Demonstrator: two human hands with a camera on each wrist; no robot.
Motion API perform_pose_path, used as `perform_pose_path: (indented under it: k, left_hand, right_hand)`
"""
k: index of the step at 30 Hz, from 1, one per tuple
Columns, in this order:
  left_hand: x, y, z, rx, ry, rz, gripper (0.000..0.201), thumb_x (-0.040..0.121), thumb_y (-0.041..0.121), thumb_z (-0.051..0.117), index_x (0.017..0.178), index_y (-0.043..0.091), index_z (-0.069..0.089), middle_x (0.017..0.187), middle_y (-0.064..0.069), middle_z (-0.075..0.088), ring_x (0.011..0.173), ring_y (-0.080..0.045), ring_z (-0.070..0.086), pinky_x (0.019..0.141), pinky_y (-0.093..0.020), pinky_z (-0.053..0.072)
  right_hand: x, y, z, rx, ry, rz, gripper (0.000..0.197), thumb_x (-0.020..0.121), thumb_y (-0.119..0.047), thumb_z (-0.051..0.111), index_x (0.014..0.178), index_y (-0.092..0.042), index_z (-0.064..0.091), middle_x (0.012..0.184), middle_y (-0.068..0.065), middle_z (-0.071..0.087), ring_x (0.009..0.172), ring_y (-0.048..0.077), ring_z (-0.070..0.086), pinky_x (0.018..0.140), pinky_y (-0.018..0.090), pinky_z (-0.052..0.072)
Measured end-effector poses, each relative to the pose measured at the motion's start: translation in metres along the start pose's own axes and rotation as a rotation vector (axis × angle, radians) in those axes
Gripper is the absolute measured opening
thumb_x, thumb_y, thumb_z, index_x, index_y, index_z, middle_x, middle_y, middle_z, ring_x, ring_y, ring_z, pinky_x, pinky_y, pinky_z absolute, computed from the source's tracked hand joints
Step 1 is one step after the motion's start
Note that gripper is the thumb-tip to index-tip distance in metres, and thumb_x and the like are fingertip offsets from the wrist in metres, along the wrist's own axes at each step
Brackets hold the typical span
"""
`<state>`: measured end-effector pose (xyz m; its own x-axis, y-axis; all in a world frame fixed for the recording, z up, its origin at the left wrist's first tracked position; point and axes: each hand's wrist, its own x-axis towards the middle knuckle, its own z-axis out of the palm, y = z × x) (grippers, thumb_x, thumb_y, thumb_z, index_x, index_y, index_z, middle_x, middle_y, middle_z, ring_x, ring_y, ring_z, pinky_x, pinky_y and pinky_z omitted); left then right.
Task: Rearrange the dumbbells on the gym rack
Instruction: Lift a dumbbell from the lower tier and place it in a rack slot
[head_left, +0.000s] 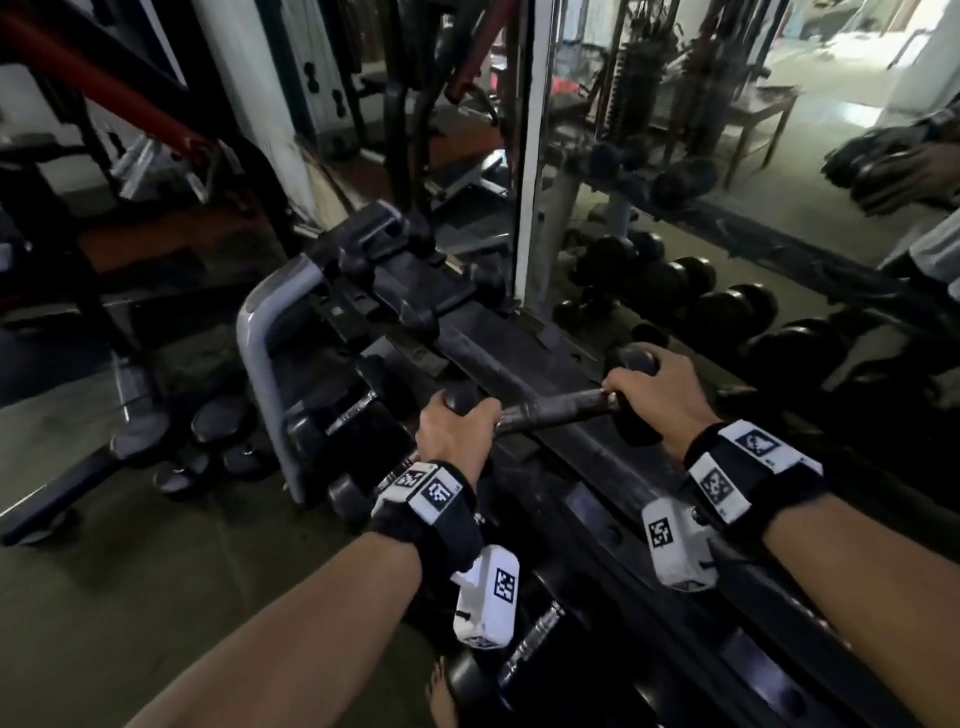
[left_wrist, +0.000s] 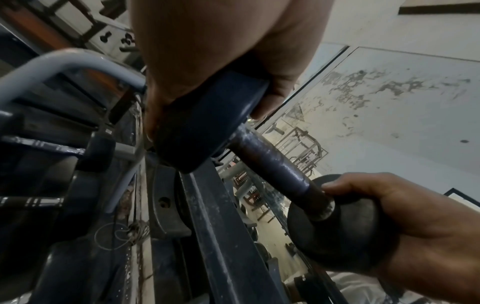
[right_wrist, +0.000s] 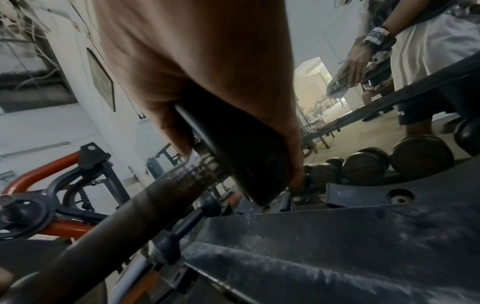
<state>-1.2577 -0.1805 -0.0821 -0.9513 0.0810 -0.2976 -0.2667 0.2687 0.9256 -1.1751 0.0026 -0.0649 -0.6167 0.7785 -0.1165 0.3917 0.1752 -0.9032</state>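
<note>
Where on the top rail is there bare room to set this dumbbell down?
Both hands, left hand and right hand, grip the dumbbell by its heads. Bare rail runs between it and the small dumbbells at the rack's far end. The tier below, by the grey end frame, is crowded with dumbbells.

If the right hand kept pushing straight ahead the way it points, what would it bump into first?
Probably the mirror behind the rack. The right hand grips one head of the dumbbell and points across the top rail toward the glass; depth is unclear.
</note>
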Motion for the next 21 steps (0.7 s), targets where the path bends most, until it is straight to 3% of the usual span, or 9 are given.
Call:
perform_pose_path:
  k: [3,7,11,15,21]
  left_hand:
    - [0.041,-0.001,0.019,0.018,-0.007,-0.045,0.04,0.069,0.033,0.07,0.107,0.018,0.069,0.101,-0.005,0.071,0.098,-0.028,0.063,0.091,-0.035,0.051]
    - [0.084,-0.008,0.043,0.013,0.003,-0.11,0.044,0.071,0.034,0.069,0.112,0.017,0.066,0.105,-0.005,0.069,0.095,-0.027,0.062,0.083,-0.031,0.047]
    - [0.109,-0.022,0.067,-0.029,0.03,-0.188,0.076,0.059,0.042,0.063,0.127,0.009,0.061,0.122,-0.015,0.063,0.104,-0.032,0.062,0.09,-0.034,0.049]
    - [0.124,-0.04,0.083,-0.031,0.054,-0.329,0.066,0.076,0.03,0.074,0.135,0.008,0.053,0.132,-0.015,0.055,0.113,-0.034,0.057,0.098,-0.038,0.047]
    - [0.133,-0.05,0.096,-0.08,0.113,-0.392,0.067,0.069,0.036,0.072,0.126,0.007,0.053,0.126,-0.014,0.055,0.107,-0.033,0.059,0.097,-0.043,0.049]
  right_hand:
    - [0.043,0.0,0.019,-0.06,0.001,0.017,0.013,0.065,-0.022,0.072,0.076,-0.028,0.067,0.076,-0.003,0.066,0.085,0.028,0.067,0.075,0.041,0.057]
    - [0.095,-0.005,0.041,-0.182,-0.065,-0.017,0.023,0.08,-0.014,0.073,0.084,-0.033,0.061,0.089,-0.003,0.066,0.097,0.026,0.064,0.089,0.041,0.054]
    - [0.143,0.003,0.062,-0.327,-0.131,-0.073,0.026,0.08,-0.017,0.075,0.103,-0.026,0.067,0.098,0.004,0.069,0.099,0.024,0.065,0.089,0.033,0.049]
    - [0.174,0.017,0.079,-0.45,-0.191,-0.077,0.036,0.084,-0.019,0.074,0.119,-0.02,0.067,0.102,0.002,0.065,0.099,0.021,0.062,0.085,0.027,0.044]
    - [0.198,0.018,0.085,-0.537,-0.249,-0.087,0.036,0.086,-0.025,0.071,0.121,-0.025,0.065,0.1,0.001,0.063,0.094,0.019,0.058,0.084,0.026,0.043]
